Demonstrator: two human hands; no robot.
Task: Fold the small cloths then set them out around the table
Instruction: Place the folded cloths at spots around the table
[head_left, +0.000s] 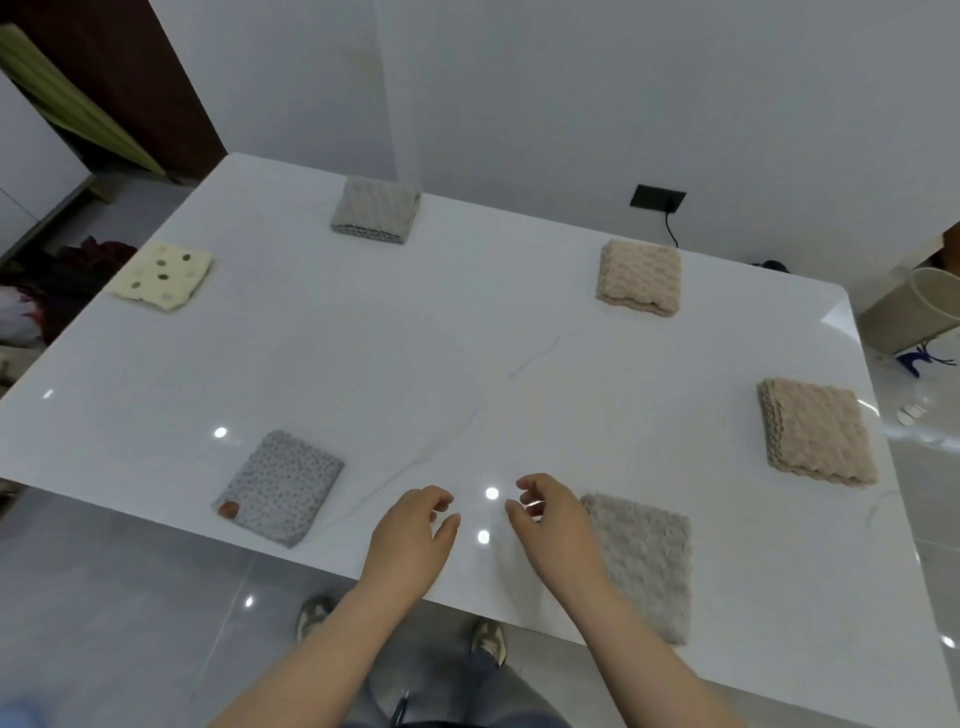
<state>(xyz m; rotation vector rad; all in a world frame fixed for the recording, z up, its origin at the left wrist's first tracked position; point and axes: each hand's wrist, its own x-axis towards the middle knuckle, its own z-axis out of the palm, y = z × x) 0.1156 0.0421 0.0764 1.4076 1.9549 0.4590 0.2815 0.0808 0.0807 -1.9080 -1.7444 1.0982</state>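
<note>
Several folded small cloths lie spread around the white table (467, 338). A grey speckled cloth (280, 486) sits near the front left. A cream dotted cloth (163, 275) is at the left edge and a grey textured one (376, 210) at the far side. Two beige cloths lie at the back right (640, 276) and the right edge (815, 430). A grey-beige cloth (649, 561) lies at the front right, just beside my right hand (550, 525). My left hand (413, 535) hovers close by. Both hands hold nothing, fingers loosely curled over the bare tabletop.
A beige bin (914, 309) stands on the floor past the table's right end. A black wall socket (657, 198) with a cable is behind the table. Dark clutter (78, 270) lies on the floor at the left. My feet show under the front edge.
</note>
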